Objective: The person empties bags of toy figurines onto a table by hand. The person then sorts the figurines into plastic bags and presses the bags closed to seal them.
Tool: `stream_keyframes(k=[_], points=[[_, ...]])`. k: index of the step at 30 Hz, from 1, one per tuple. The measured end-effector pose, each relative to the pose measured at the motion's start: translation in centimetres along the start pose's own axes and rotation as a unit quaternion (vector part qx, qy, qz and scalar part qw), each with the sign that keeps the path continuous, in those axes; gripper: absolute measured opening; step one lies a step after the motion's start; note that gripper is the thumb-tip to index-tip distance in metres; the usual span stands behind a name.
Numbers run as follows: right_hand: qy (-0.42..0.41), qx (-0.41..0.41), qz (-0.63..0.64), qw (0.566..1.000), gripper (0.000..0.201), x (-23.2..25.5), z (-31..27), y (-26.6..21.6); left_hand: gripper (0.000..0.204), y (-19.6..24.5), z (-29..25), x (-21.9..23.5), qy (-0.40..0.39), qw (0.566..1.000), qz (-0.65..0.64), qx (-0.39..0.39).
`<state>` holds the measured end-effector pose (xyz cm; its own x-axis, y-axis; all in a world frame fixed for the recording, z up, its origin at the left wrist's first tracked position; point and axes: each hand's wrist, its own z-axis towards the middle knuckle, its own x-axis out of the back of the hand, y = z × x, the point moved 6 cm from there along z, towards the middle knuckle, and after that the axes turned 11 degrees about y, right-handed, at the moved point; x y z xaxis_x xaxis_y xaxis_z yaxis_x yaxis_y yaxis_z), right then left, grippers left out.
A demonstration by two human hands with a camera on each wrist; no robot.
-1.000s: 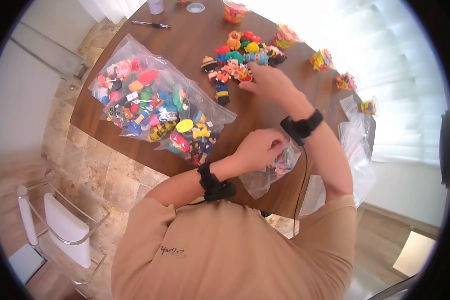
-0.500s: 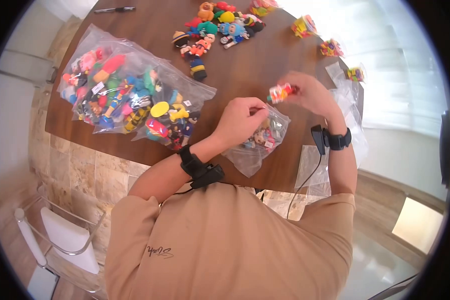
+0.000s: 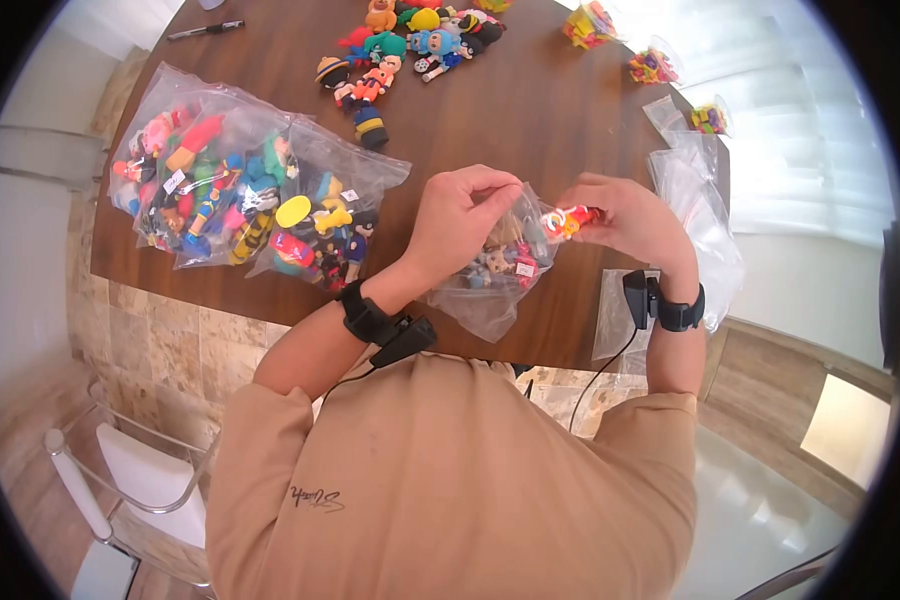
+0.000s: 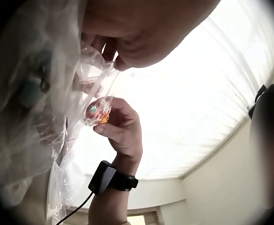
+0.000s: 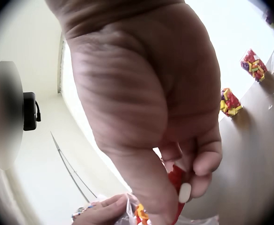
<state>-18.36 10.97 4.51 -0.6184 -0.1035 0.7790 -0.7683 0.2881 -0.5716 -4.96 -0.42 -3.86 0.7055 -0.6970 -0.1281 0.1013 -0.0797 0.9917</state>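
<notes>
In the head view my left hand [image 3: 450,225] pinches the upper edge of a clear zip bag [image 3: 485,310] between thumb and fingers. Several small figurines [image 3: 500,262] lie inside that bag. My right hand [image 3: 638,225] grips a small red, orange and white toy figurine [image 3: 568,222] right at the bag's mouth. The left wrist view shows the same figurine [image 4: 97,112] overlapping the clear plastic [image 4: 57,145], below the left fingers. Seen from the right wrist, a red part of the figurine [image 5: 176,177] sticks out between thumb and fingers.
Filled bags of figurines [image 3: 210,190] lie on the left of the wooden table [image 3: 530,110]. Loose figurines [image 3: 380,75] are heaped at the back. Cups of colourful pieces [image 3: 653,64] line the right edge, near flat plastic bags [image 3: 695,205]. A pen [image 3: 206,30] lies back left.
My right hand has picked the figurine from the heap and brought it back to the small bag. My left hand has shifted to pinching the bag's edge, which now stands raised.
</notes>
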Motion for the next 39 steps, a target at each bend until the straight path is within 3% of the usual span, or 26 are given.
stream_keyframes(k=[2,6,8,9,11,12,14,15,17,18,21,22,24,25,27,28,30,32,34,36,38,39], points=[[0.086,-0.005,-0.07,0.994,0.03,0.3,0.6,0.2,0.016,-0.3,0.0,-0.2,-0.019,1.0,-0.01,0.003],[0.03,0.038,-0.054,0.997,0.028,-1.6,1.3,-0.9,0.016,-0.5,0.1,-0.1,-0.01,1.0,-0.022,0.0],[0.098,-0.039,-0.08,0.991,0.027,-1.6,1.7,0.0,0.016,-0.6,0.2,0.0,-0.006,1.0,-0.023,-0.004],[0.097,-0.038,-0.08,0.991,0.027,-1.5,1.8,0.2,0.016,-0.5,0.2,0.0,-0.005,1.0,-0.024,-0.004],[0.021,-0.055,0.118,0.991,0.025,-2.0,2.2,0.7,0.015,-0.4,0.4,0.3,0.008,1.0,-0.017,-0.003],[0.02,-0.055,0.118,0.991,0.025,-2.3,2.3,1.3,0.015,-0.6,0.4,0.3,0.009,1.0,-0.017,-0.003],[-0.064,-0.028,0.336,0.939,0.024,-4.0,2.7,1.4,0.015,-1.0,0.3,0.1,0.008,0.999,-0.047,0.009],[-0.066,-0.029,0.337,0.939,0.024,-4.3,2.8,1.2,0.015,-1.0,0.3,0.3,0.01,0.999,-0.047,0.011],[-0.062,-0.159,0.295,0.94,0.022,-5.3,3.2,2.1,0.016,-1.1,0.5,0.5,0.018,0.996,-0.076,0.05],[-0.063,-0.158,0.294,0.94,0.022,-5.5,3.1,2.0,0.016,-1.2,0.5,0.6,0.021,0.996,-0.077,0.05],[-0.112,-0.036,0.236,0.965,0.015,-5.4,3.4,0.4,0.016,-1.6,0.4,0.6,0.029,0.994,-0.088,0.063],[-0.118,-0.03,0.233,0.965,0.015,-4.5,3.7,0.3,0.016,-1.7,0.2,0.3,0.012,0.992,-0.1,0.071],[-0.055,-0.158,0.277,0.946,0.011,-2.2,4.7,1.6,0.016,-1.8,0.3,0.1,0.007,0.99,-0.113,0.078],[-0.064,-0.155,0.276,0.946,0.011,-1.7,5.6,0.9,0.017,-1.9,0.3,0.0,-0.007,0.991,-0.108,0.083],[0.024,-0.01,0.067,0.997,0.018,0.3,8.4,-1.0,0.018,-2.6,0.2,-0.5,-0.027,0.99,-0.102,0.09],[0.023,-0.005,0.069,0.997,0.018,-0.6,9.6,-2.1,0.018,-3.1,0.1,-0.6,-0.023,0.991,-0.099,0.089],[0.097,0.218,-0.069,0.969,0.024,-2.5,12.0,-7.9,0.016,-2.7,0.0,-0.7,-0.026,0.997,-0.063,0.039],[0.076,0.232,-0.131,0.961,0.025,-5.4,14.9,-9.3,0.015,-2.7,-0.1,-0.6,-0.037,0.997,-0.024,0.059],[0.055,0.247,-0.194,0.948,0.026,-6.6,16.4,-9.4,0.014,-2.7,0.0,-1.1,-0.042,0.995,-0.087,0.001],[0.02,0.23,-0.218,0.948,0.031,-7.1,17.2,-9.0,0.015,-2.8,0.3,-0.6,-0.021,0.997,-0.079,-0.007],[-0.004,0.253,-0.169,0.953,0.034,-5.9,17.2,-7.8,0.016,-3.5,0.2,-0.7,-0.076,0.996,0.032,0.035],[-0.025,0.268,-0.117,0.956,0.038,-5.2,16.7,-7.5,0.016,-3.4,0.1,-0.6,-0.074,0.996,0.029,0.037]])
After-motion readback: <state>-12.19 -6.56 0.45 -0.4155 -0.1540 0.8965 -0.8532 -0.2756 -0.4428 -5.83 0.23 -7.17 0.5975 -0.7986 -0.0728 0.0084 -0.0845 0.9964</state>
